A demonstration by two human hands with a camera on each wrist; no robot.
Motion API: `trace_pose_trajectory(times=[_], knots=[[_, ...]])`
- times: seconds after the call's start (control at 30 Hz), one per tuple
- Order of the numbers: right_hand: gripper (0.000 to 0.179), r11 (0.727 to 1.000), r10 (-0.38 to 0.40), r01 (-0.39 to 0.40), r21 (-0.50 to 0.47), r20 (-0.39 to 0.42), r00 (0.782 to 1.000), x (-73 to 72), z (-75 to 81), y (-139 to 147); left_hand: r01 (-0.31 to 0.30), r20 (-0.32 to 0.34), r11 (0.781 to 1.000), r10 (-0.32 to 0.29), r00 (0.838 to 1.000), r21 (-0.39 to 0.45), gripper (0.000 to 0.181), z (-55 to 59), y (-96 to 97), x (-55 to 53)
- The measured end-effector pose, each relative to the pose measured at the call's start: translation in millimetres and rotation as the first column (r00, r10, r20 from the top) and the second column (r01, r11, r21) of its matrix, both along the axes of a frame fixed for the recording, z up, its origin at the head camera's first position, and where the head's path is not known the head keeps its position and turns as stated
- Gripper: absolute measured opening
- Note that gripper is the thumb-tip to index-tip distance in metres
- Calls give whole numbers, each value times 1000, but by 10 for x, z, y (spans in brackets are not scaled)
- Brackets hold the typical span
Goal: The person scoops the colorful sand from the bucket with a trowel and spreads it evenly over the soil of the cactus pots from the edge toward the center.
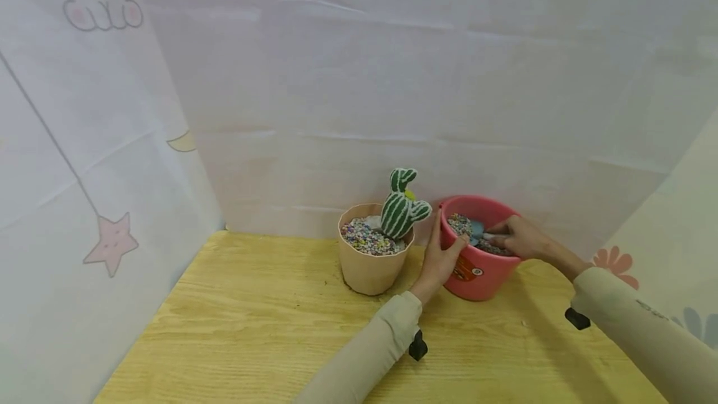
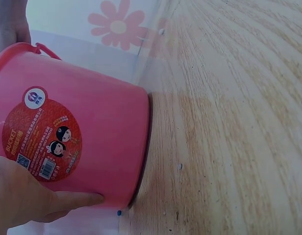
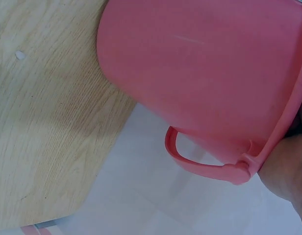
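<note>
A pink bucket (image 1: 477, 279) stands on the wooden table, holding multicoloured pebbles (image 1: 460, 223). My left hand (image 1: 443, 260) lies against its left side, thumb near the rim and fingers straight along the wall; in the left wrist view one extended finger (image 2: 80, 199) touches the bucket by its label. Inside the rim, my right hand (image 1: 518, 239) grips the handle of a small blue scoop (image 1: 477, 229), whose blade sits among the pebbles. The right wrist view mostly shows the bucket's outer wall (image 3: 205, 73) and its hanging handle (image 3: 205, 169).
Left of the bucket, a beige pot (image 1: 370, 273) holds colourful pebbles and a green and white knitted cactus (image 1: 397, 214), which leans right. Loose pebbles, such as one small stone (image 3: 20, 55), lie on the table (image 1: 252, 317). Printed cloth walls (image 1: 364, 80) stand close behind and beside it.
</note>
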State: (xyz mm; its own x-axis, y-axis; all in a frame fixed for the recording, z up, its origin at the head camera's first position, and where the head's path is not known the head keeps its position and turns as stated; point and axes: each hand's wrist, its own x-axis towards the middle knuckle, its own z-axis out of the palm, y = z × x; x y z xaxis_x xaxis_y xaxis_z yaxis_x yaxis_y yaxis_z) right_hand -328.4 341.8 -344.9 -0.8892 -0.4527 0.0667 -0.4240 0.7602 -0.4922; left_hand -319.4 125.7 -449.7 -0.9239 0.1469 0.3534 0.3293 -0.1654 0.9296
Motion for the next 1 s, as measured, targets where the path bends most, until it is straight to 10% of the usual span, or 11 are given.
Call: trace_pose_trajectory(times=[1.0], knots=[[43,967,10,65,-248,288,958,244,229,183,9,30,1000,-9,1000,6,87,59,-45,56]])
